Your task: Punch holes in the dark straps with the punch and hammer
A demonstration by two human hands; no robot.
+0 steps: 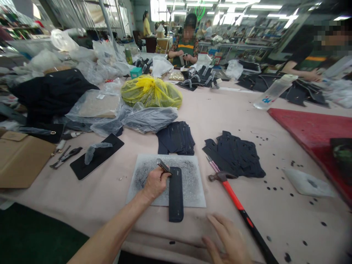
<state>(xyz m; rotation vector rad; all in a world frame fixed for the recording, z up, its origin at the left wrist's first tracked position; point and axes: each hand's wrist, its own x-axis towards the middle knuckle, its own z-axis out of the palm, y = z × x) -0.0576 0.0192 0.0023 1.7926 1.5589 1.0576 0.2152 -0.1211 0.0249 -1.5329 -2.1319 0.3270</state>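
My left hand [156,183] grips a short metal punch [164,166], which leans over the upper end of a dark strip [176,198]. The strip lies upright in view across a white, black-speckled board [192,194] and sticks out past its near edge. Off to the right of the strip's near end, my right hand [227,238] hovers at the table's front, fingers apart, slightly blurred and holding nothing. A hammer [233,194] with a red and black handle rests on the table, its head beside a pile of dark pieces [236,154].
Another dark stack [177,137] lies beyond the board. A yellow bag [151,91] and clear plastic bags are behind it. Pliers [66,157], a black panel [96,156] and a brown case [24,159] lie left. A bottle [275,91] and red board [310,135] are right. People sit across.
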